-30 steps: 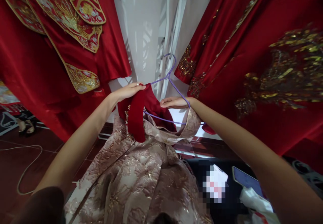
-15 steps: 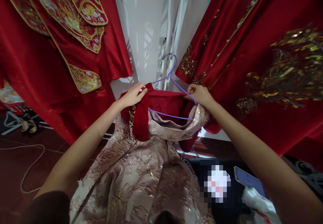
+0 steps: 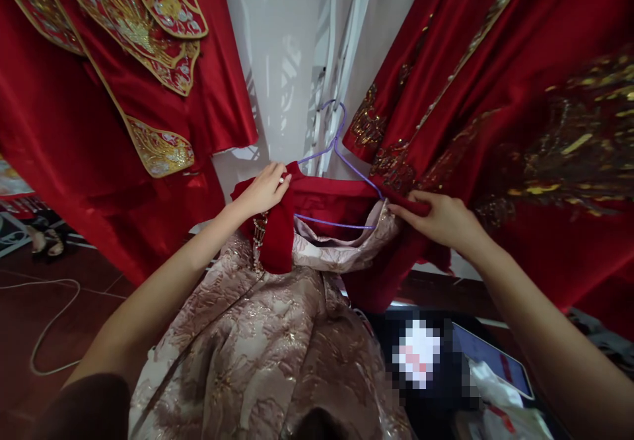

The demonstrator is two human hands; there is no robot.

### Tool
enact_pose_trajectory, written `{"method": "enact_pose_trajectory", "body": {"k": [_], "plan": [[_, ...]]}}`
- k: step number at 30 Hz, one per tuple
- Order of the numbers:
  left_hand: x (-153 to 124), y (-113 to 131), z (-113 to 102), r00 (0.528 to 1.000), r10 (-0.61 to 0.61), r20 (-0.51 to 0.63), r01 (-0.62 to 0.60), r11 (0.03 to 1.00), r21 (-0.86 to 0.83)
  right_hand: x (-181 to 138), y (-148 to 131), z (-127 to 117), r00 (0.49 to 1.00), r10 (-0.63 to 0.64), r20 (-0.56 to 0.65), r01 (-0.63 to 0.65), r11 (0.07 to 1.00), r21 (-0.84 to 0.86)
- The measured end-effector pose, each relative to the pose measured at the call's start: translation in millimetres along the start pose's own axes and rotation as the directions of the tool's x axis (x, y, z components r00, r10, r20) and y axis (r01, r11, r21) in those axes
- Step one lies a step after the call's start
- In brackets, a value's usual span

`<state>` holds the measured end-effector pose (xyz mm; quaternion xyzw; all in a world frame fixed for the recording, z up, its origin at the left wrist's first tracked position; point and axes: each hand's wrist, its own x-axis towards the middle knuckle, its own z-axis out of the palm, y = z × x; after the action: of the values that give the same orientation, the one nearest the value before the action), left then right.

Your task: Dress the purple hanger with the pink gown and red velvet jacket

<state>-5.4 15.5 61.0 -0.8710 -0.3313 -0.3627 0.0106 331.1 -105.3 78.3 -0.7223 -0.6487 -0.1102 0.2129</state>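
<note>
A purple wire hanger [image 3: 341, 156] hangs by its hook from a white frame. A dark red velvet garment [image 3: 324, 202] is draped over it, above a pale pink brocade dress [image 3: 267, 347] that falls towards me. My left hand [image 3: 262, 189] is closed on the left shoulder of the velvet garment. My right hand [image 3: 440, 219] pinches the red velvet at the right shoulder, just right of the hanger's arm.
Red robes with gold embroidery hang at the left [image 3: 119, 96] and at the right [image 3: 520, 116]. A white wall panel [image 3: 277, 63] stands behind the hanger. A phone [image 3: 495, 364] and white bags lie at the lower right. A white cable [image 3: 44, 328] runs across the dark red floor.
My right hand moved right and down from the hanger's arm to the red velvet at the right shoulder and pulled it outward. My left hand stayed gripping the left shoulder.
</note>
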Motion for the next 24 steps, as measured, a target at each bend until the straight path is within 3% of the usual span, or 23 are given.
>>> {"method": "enact_pose_trajectory", "body": {"k": [2, 5, 9, 14, 17, 20, 24], "plan": [[-1, 3, -2, 1.000, -0.001, 0.007, 0.001, 1.000, -0.002, 4, -9, 6, 0.999, -0.029, 0.039, 0.025, 0.992, 0.122], [-3, 9, -1, 1.000, -0.003, 0.024, 0.003, 1.000, 0.010, 14, -31, 18, 1.000, -0.012, -0.013, 0.015, 0.971, 0.239], [-7, 19, 4, 1.000, -0.021, 0.021, 0.018, 0.996, 0.092, 19, -86, 32, 0.997, -0.016, -0.071, 0.036, 0.955, 0.295], [-8, 17, 4, 1.000, -0.024, 0.004, 0.023, 0.990, 0.138, 3, -144, 42, 0.977, -0.194, -0.088, 0.213, 0.892, 0.399], [-12, 15, 0, 0.999, -0.023, -0.049, 0.030, 0.987, 0.159, -7, -143, 46, 0.974, -0.192, -0.118, 0.225, 0.871, 0.437], [-26, 15, -6, 0.992, -0.052, -0.116, 0.080, 0.963, 0.258, -11, -125, 49, 0.980, -0.109, -0.169, 0.181, 0.843, 0.506], [-49, 14, -12, 0.997, -0.079, 0.002, 0.074, 0.943, 0.324, -12, -106, 53, 0.982, -0.047, -0.183, 0.153, 0.765, 0.626]]}}
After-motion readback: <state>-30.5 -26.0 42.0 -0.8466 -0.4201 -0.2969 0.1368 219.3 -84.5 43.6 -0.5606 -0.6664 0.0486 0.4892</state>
